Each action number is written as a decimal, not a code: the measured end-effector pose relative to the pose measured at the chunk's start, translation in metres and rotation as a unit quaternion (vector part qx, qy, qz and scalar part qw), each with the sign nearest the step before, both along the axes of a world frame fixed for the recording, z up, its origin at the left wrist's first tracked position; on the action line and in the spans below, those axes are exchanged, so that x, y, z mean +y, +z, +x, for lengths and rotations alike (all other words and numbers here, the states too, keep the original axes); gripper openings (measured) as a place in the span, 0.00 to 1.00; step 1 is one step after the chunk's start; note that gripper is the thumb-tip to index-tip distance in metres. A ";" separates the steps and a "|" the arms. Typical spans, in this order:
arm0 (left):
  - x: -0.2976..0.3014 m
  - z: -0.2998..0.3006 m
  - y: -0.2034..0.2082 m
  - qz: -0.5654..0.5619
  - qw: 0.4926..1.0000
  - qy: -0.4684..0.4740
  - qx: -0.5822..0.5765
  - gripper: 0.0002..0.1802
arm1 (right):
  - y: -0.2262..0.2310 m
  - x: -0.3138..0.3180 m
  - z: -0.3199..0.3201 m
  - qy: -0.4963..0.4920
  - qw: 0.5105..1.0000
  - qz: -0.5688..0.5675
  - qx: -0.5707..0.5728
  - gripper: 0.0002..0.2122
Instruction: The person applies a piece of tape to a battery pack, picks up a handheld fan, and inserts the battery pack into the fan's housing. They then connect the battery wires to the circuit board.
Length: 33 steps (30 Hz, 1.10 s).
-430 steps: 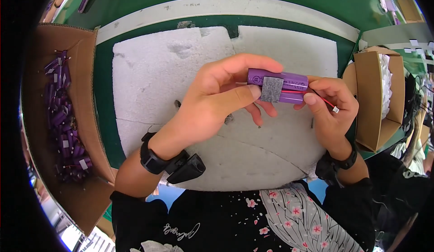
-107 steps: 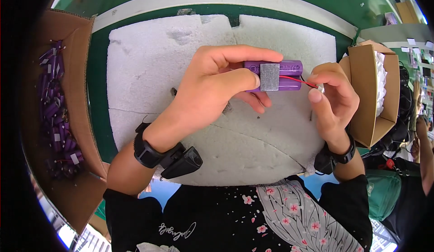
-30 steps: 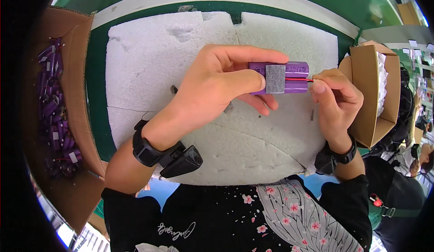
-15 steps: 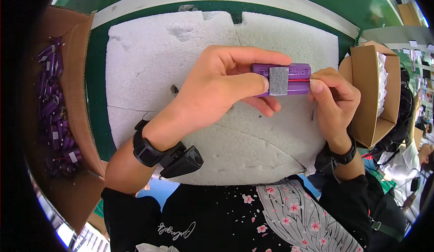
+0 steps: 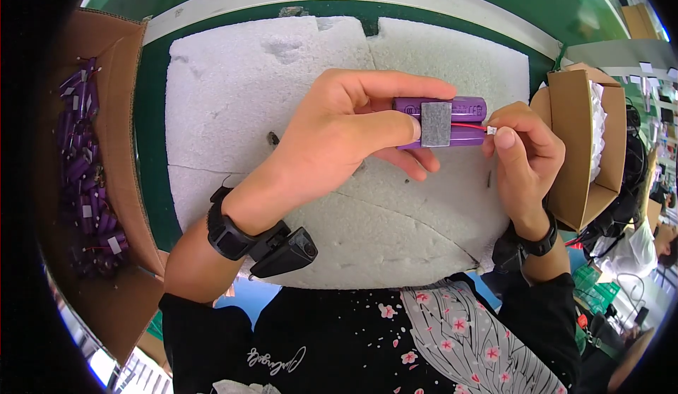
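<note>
While our left hand (image 5: 321,140) clasps the purple battery pack (image 5: 462,109) over the foam board (image 5: 233,104), our right hand (image 5: 528,154) pinches the white connector (image 5: 491,130) lightly between two fingertips; we should steady the pack, never tugging the red wire (image 5: 466,125).

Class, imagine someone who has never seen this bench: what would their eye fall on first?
Probably the glossy purple battery pack with its grey patch, held in the left hand above the white foam sheet. Next, the small white connector on a red wire, at the fingertips of the right hand. Then the purple heap in the cardboard box at far left.
</note>
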<state>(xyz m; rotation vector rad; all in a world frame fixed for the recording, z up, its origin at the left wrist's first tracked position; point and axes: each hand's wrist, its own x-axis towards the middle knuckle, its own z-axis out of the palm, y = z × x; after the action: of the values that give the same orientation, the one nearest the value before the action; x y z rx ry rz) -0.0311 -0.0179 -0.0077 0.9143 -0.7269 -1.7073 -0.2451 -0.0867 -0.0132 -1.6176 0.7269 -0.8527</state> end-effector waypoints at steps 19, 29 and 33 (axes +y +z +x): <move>0.000 0.000 -0.002 -0.008 1.000 -0.006 -0.023 0.21 | 0.003 0.001 0.005 -0.031 0.997 -0.023 0.066 0.03; 0.000 -0.001 -0.003 0.004 1.000 -0.003 -0.004 0.21 | 0.002 0.000 0.004 -0.013 0.997 -0.030 0.070 0.03; 0.000 -0.001 -0.004 0.002 1.000 -0.003 -0.007 0.21 | 0.002 0.000 0.005 -0.012 0.997 -0.041 0.070 0.04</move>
<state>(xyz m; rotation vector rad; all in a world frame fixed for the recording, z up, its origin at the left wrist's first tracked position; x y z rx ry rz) -0.0324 -0.0180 -0.0114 0.9289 -0.7360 -1.7098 -0.2397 -0.0863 -0.0115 -1.7579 0.8201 -0.8007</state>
